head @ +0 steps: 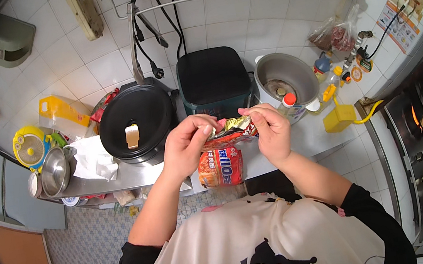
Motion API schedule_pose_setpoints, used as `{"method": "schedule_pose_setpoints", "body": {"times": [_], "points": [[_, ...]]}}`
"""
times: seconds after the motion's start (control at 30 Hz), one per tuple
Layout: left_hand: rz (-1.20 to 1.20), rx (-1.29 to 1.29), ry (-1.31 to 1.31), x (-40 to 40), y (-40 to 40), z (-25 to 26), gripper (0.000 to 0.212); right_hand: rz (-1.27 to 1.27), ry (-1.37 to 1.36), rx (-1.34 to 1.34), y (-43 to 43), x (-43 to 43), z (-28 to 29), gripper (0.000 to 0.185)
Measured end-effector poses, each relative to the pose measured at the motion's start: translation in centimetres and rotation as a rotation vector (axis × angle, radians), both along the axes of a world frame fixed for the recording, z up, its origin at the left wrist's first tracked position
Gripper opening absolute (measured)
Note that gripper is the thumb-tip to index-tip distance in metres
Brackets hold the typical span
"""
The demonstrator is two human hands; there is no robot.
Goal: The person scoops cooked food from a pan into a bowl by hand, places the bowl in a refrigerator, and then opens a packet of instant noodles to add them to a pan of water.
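Observation:
My left hand (190, 142) and my right hand (272, 129) grip opposite ends of an opened instant noodle packet (229, 137), held up over the counter's front edge. Its top gapes, showing the silvery-yellow inside of the wrapper or its contents; I cannot tell which. Just below it, at the counter edge, lies a red and orange instant noodle packet (221, 168) that bears large writing. Behind my hands stands a dark square appliance (212, 76) with a black top.
A black-lidded round pot (135, 122) stands left, beside crumpled white paper (93, 158) and a steel bowl (55, 172). To the right are a grey inner pot (284, 72), bottles and a yellow box (338, 119). A flame shows on the gas stove (416, 159) at far right.

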State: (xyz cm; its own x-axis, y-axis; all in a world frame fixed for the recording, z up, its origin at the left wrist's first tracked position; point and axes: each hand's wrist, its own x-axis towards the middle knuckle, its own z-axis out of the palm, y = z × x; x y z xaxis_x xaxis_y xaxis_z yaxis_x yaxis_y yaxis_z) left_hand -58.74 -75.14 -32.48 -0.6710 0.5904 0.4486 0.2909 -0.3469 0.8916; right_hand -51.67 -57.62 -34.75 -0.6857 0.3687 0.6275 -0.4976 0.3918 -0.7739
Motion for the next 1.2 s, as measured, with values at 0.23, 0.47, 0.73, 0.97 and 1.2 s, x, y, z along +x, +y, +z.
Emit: {"method": "schedule_pose_setpoints", "body": {"times": [0.23,0.47,0.73,0.97,1.2], "points": [[0.124,-0.055,0.110,-0.6,-2.0,-2.2,0.013,0.037,-0.059,-0.445,1.1,-0.5,-2.4,0.022],[0.238,-0.018,0.142,-0.7,-5.8,-3.8,0.011,0.061,0.017,-0.758,2.6,-1.3,-3.4,0.023],[0.403,0.064,0.108,-1.6,-9.4,-5.2,0.013,0.054,0.076,-0.762,3.6,-2.0,-3.8,0.025],[0.566,-0.069,0.004,-2.2,-10.5,-6.0,0.014,0.052,0.119,-0.762,3.8,-1.9,-3.3,0.025],[0.409,-0.481,0.224,-0.3,-5.0,-3.1,0.050,0.051,0.153,-0.771,4.5,-1.4,-3.4,0.026]]}}
